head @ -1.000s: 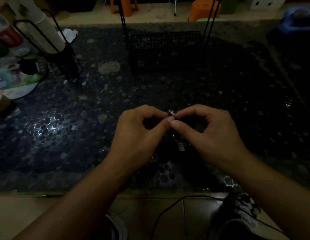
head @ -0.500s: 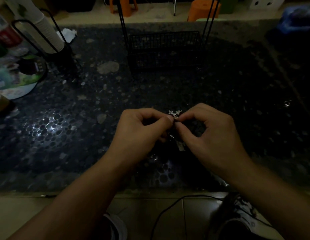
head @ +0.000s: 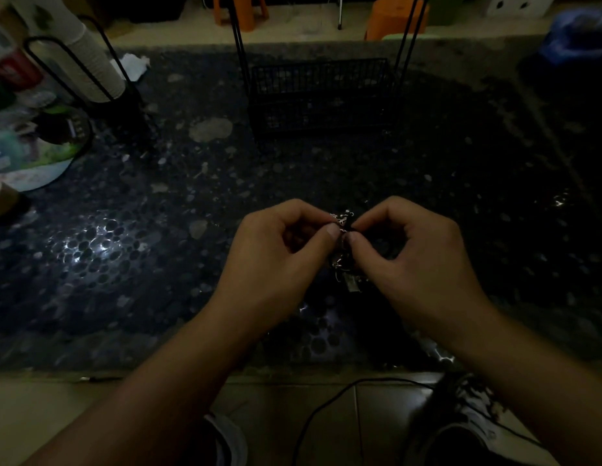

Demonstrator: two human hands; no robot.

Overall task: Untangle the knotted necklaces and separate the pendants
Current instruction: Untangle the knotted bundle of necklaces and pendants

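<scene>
**Silver tangle pinched by both hands**

Silvery knotted necklaces (head: 341,227) held between thumb and forefinger of left hand (head: 276,257) and right hand (head: 417,260), both grips narrow, just above dark pebbled desk (head: 158,264). Small pendant (head: 351,283) dangles below. Black wire basket (head: 321,92) stands behind.

You're sitting at a dark pebble-patterned counter (head: 165,210) in a home: orange plastic stools (head: 240,8) at top, stacked paper cups (head: 91,58) upper left.

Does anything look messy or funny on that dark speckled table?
Yes. A crumpled white tissue lies loose at the far left of the table, and both hands pinch a knotted clump of silver necklaces.
</scene>
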